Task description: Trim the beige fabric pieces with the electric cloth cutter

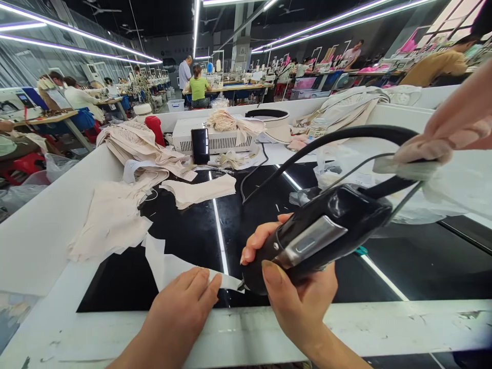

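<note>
My right hand [292,292] is wrapped round a black hand-held cutting tool [323,236] with a metal plate on its side and a thick black cable [346,136] arching off to the right. Its tip touches the end of a narrow white fabric strip [172,266] lying on the glossy black tabletop [200,236]. My left hand [184,307] lies flat on that strip, fingers stretched out, pressing it down just left of the tool's tip.
Cream fabric pieces [115,215] pile at the left and back. A white box [219,138] with a black phone [200,145] leaning on it stands behind. Clear plastic bags [442,195] lie right. A red bottle [155,128] stands far left. Other workers [198,89] sit at distant tables.
</note>
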`<state>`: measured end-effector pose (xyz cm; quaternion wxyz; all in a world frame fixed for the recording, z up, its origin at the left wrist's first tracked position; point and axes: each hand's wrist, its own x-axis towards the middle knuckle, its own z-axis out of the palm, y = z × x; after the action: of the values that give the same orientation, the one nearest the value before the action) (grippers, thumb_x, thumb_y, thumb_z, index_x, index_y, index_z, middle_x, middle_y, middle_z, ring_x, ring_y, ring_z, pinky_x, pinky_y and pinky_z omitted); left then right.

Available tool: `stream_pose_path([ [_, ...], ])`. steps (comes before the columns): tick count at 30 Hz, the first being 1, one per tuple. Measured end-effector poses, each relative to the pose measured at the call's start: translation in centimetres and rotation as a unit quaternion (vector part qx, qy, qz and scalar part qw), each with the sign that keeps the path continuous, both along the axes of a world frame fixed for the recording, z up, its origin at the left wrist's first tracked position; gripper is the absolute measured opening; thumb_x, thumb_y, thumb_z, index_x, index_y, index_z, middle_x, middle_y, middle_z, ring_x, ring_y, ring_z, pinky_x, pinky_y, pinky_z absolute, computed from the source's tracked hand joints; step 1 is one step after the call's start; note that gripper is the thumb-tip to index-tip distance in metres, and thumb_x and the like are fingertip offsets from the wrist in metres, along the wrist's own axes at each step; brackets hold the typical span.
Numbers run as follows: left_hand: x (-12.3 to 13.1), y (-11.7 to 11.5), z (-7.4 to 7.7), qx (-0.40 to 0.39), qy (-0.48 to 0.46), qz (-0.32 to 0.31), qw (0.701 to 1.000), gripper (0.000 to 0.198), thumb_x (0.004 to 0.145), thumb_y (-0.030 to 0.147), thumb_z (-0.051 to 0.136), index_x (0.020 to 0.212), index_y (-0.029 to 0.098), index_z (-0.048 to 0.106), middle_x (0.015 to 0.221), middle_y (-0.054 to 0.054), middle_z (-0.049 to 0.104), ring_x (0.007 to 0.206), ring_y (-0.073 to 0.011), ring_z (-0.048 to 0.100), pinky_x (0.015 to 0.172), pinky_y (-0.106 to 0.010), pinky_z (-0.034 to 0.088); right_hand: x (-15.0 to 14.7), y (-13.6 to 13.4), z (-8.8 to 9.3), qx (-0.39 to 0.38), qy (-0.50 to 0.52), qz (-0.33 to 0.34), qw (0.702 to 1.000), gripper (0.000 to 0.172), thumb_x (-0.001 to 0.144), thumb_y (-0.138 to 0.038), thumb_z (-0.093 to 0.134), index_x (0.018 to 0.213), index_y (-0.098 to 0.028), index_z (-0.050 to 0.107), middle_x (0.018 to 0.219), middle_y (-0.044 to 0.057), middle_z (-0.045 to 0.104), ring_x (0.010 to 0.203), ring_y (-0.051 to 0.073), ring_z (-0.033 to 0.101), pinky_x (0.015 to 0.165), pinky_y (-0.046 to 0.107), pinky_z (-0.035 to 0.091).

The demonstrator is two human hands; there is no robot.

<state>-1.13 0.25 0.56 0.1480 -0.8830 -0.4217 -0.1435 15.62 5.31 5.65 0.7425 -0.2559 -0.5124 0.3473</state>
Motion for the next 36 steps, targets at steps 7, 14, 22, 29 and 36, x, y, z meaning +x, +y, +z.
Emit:
stream_pose_path([
  [7, 1.0, -0.5, -0.9, 0.024, 0.009, 0.015, 1.000, 0.035, 0.107, 0.028, 0.034, 0.126, 0.012, 0.060, 0.110, -0.015, 0.071, 0.099, -0.0286, 0.071, 0.081, -0.040, 0.060, 0.2, 0.5, 0.6, -0.016, 0.014, 0.055, 0.998, 0.039, 0.084, -0.035, 0.078, 0.114, -0.025, 0.055, 0.079, -0.001, 0.065, 0.059, 0.014, 0.063, 0.051, 0.028, 0.057],
  [14, 1.0, -0.4, -1.4, 0.053, 0.003, 0.011, 0.999, 0.045, 0.109, 0.026, 0.021, 0.125, 0.011, 0.059, 0.107, -0.016, 0.072, 0.098, -0.0282, 0.072, 0.081, -0.039, 0.059, -1.2, 2.5, 0.7, -0.017, 0.025, 0.087, 0.996, 0.039, 0.083, -0.029, 0.075, 0.113, -0.027, 0.050, 0.081, -0.003, 0.066, 0.056, 0.012, 0.061, 0.050, 0.026, 0.055],
  [22, 1.2, -0.2, -1.3, 0.053, -0.014, -0.004, 0.998, 0.043, 0.109, 0.025, 0.023, 0.123, 0.008, 0.059, 0.105, -0.017, 0.072, 0.097, -0.0289, 0.072, 0.079, -0.040, 0.060, -2.0, 2.7, 0.5, -0.021, -0.017, 0.092, 0.995, 0.032, 0.082, -0.022, 0.069, 0.107, -0.027, 0.049, 0.081, -0.004, 0.064, 0.056, 0.011, 0.061, 0.052, 0.026, 0.055],
  [29, 1.2, -0.1, -1.2, 0.068, -0.026, -0.012, 0.997, 0.044, 0.109, 0.026, 0.022, 0.121, 0.006, 0.060, 0.102, -0.017, 0.071, 0.096, -0.0281, 0.071, 0.079, -0.039, 0.060, -2.6, 3.1, 0.5, -0.003, 0.011, 0.112, 0.994, 0.032, 0.082, -0.020, 0.069, 0.106, -0.027, 0.048, 0.081, -0.005, 0.064, 0.057, 0.011, 0.059, 0.050, 0.025, 0.053],
  [36, 0.4, 0.1, -0.5, 0.043, -0.075, -0.031, 0.996, 0.039, 0.108, 0.027, 0.029, 0.117, 0.012, 0.063, 0.102, -0.013, 0.071, 0.094, -0.0266, 0.070, 0.079, -0.041, 0.062, -3.0, 2.9, 0.5, -0.010, -0.005, 0.117, 0.993, 0.030, 0.083, -0.013, 0.066, 0.104, -0.027, 0.050, 0.081, -0.005, 0.064, 0.058, 0.011, 0.060, 0.052, 0.026, 0.055],
])
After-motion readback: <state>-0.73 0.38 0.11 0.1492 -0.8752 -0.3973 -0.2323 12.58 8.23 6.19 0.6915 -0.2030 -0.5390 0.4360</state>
